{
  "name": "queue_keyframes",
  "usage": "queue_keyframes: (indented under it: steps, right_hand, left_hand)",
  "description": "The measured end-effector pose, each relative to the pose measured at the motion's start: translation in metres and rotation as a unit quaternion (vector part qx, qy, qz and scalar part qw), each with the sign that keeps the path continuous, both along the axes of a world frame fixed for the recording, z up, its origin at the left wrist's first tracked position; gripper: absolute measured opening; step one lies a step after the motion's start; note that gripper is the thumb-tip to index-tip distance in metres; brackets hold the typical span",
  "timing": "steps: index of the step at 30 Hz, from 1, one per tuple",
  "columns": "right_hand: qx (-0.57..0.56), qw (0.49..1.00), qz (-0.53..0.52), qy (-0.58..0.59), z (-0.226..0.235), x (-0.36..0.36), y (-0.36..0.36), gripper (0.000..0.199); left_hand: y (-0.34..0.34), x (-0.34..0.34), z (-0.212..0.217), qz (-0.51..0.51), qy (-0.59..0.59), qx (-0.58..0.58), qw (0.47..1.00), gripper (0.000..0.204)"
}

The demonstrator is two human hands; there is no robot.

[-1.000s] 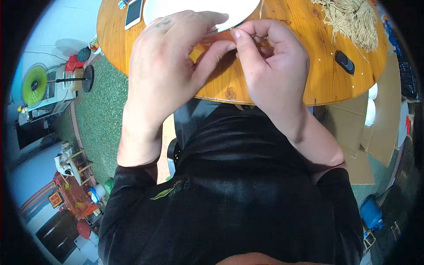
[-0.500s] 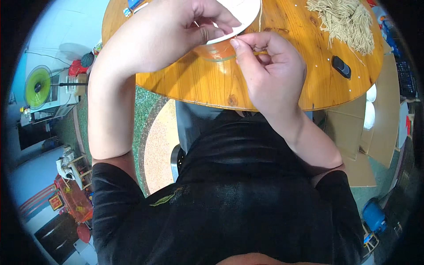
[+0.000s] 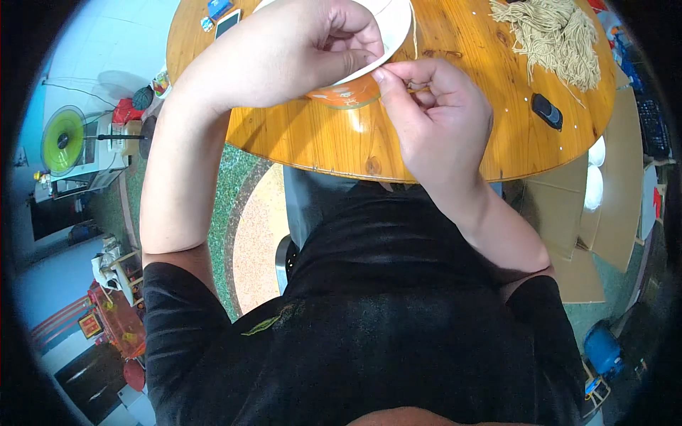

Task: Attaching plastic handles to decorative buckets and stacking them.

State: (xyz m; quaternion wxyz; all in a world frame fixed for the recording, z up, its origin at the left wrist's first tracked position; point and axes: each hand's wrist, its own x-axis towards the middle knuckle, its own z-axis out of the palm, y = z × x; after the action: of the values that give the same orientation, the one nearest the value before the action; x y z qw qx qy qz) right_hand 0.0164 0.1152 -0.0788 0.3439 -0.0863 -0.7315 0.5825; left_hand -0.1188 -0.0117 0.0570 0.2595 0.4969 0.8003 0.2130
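While our left hand (image 3: 309, 46) and right hand (image 3: 444, 106) pinch fingertips together, we could bump the bowl (image 3: 396, 27) and tip it over.

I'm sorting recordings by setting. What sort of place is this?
Probably a home's living area: a round, varnished wooden table bears a loose heap of beige yarn, and an electric fan with a round green head stands to the left.

I note one round bowl (image 3: 398, 32), white inside, orange outside, upright on the wooden table (image 3: 312, 138); its left part is hidden from me.
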Motion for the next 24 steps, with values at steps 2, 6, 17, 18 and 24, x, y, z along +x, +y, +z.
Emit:
queue_keyframes:
  steps: [2, 6, 17, 18, 24]
  right_hand:
    - [-0.011, 1.000, 0.002, 0.014, -0.004, -0.002, 0.002, 0.011]
    - [0.026, 0.990, 0.006, 0.140, -0.008, -0.012, 0.011, 0.015]
    - [-0.069, 0.961, 0.149, 0.221, -0.009, -0.007, 0.013, 0.022]
    - [-0.073, 0.964, 0.164, 0.198, -0.007, -0.005, 0.014, 0.024]
    - [-0.060, 0.961, 0.198, 0.182, -0.009, -0.005, 0.023, 0.028]
  left_hand:
    - [0.000, 0.001, -0.001, 0.014, -0.008, -0.012, 1.000, 0.008]
    - [-0.004, 0.003, -0.006, 0.028, 0.015, 0.045, 0.998, 0.008]
    - [0.000, -0.033, -0.049, -0.171, -0.063, 0.301, 0.936, 0.014]
    - [0.011, -0.037, -0.051, -0.327, -0.040, 0.431, 0.840, 0.014]
    - [-0.012, -0.008, -0.052, -0.028, -0.135, 0.234, 0.962, 0.005]
